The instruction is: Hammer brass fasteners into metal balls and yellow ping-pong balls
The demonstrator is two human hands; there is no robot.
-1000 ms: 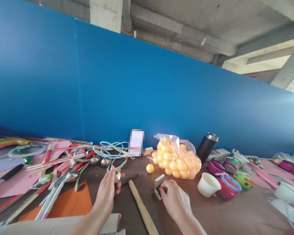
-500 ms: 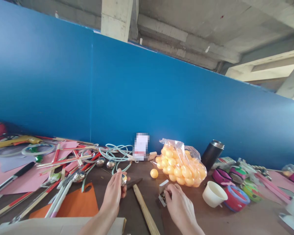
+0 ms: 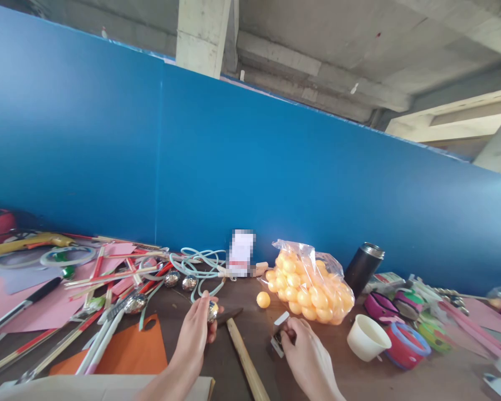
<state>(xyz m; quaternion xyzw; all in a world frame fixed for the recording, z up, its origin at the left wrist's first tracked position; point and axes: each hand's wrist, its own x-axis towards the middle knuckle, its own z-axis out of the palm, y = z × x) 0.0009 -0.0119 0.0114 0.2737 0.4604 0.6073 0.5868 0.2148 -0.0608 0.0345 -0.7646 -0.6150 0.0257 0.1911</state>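
Note:
My left hand (image 3: 193, 334) is closed around a shiny silver ball (image 3: 212, 311), which shows between thumb and fingers. Just right of it lies a hammer (image 3: 247, 361) with a pale wooden handle and a dark, pointed head. My right hand (image 3: 307, 348) has its fingertips pinched together at a small open box (image 3: 277, 346) with a white flap. Small metallic bits seem to lie in the box; what the fingers grip is too small to make out. A loose orange ball (image 3: 263, 299) rests behind the box, beside a clear bag of orange balls (image 3: 307, 284).
To the right stand a cream paper cup (image 3: 366, 337), a black bottle (image 3: 363, 267) and a red-blue round pouch (image 3: 407, 344). Sticks, a marker (image 3: 23, 306), more silver balls (image 3: 189, 283) and orange paper (image 3: 127, 348) crowd the left. A blue partition (image 3: 250, 156) rises behind the table.
The whole view has shifted slightly. My right hand has drawn a little away from the small box, showing more of it. My left hand still holds the silver ball.

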